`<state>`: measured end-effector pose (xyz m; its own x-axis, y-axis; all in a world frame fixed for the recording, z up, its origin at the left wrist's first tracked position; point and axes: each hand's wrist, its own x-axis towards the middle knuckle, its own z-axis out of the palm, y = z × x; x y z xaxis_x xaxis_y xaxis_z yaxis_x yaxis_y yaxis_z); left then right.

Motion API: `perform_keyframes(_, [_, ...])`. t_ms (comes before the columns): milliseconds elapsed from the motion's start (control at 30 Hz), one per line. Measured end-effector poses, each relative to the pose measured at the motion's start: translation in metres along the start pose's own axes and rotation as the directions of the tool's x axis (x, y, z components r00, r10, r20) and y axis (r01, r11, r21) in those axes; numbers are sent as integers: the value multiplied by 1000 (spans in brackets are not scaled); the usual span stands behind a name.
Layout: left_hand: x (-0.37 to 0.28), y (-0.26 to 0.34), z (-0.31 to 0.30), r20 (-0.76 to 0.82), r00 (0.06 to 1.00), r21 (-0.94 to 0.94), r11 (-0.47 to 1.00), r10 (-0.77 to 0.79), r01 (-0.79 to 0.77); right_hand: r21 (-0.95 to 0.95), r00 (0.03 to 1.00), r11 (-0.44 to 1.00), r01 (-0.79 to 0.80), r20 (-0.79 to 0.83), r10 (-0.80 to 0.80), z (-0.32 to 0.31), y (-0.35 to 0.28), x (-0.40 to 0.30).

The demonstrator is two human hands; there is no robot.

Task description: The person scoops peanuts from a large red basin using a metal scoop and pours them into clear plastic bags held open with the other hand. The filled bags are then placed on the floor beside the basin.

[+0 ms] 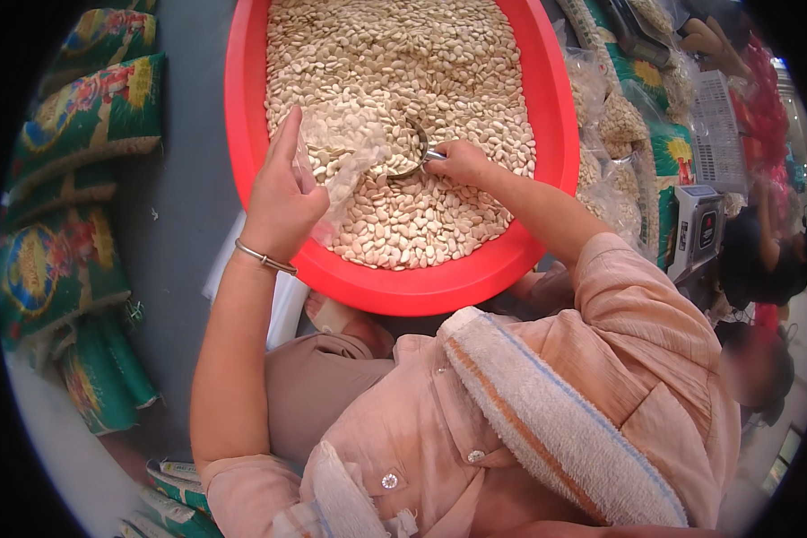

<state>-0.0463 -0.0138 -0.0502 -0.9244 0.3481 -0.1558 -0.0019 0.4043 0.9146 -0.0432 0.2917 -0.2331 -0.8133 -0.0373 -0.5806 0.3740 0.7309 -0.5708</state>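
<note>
A large red plastic tub (417, 296) in front of me holds a deep layer of pale, flat seeds or beans (410, 235). My right hand (460, 161) grips the handle of a round metal scoop (417, 168), whose bowl sits among the seeds at the mouth of a clear plastic bag (360, 168). At the tub's left side, my left hand (286, 191) has the bag's edge between thumb and fingers, with the fingers pointing up. Seeds show in and through the bag; how many are inside is hard to tell.
Printed green sacks (87, 121) lie on the grey floor (181, 202) to the left. Clear bags of seeds (619, 121), a digital scale (698, 228) and a white plastic basket (718, 128) stand at the right. Other people (760, 255) are at the far right. White plastic sheeting (286, 309) lies beside the tub.
</note>
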Motion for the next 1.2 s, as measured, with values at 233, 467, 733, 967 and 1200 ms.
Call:
perform_keyframes(233, [-2,16,10,138,984,-3,993,-113,115,-169,985,984,53,-155,-80,-70,12,-35])
perform_keyframes(467, [6,-17,23,125,985,215,966,118,-143,114,955,964,242,-206,-215,-131,25,-105])
perform_keyframes(733, [3,-13,22,175,978,221,963,114,-152,88,994,992,85,56,-90,-152,-37,-189])
perform_keyframes(967, [-8,-8,12,156,974,206,959,164,-195,-709,963,652,267,174,-206,-124,-172,-174])
perform_keyframes(1200, [-17,-36,-21,36,996,340,936,80,-87,-877,991,468,108,55,-125,-182,-203,-176])
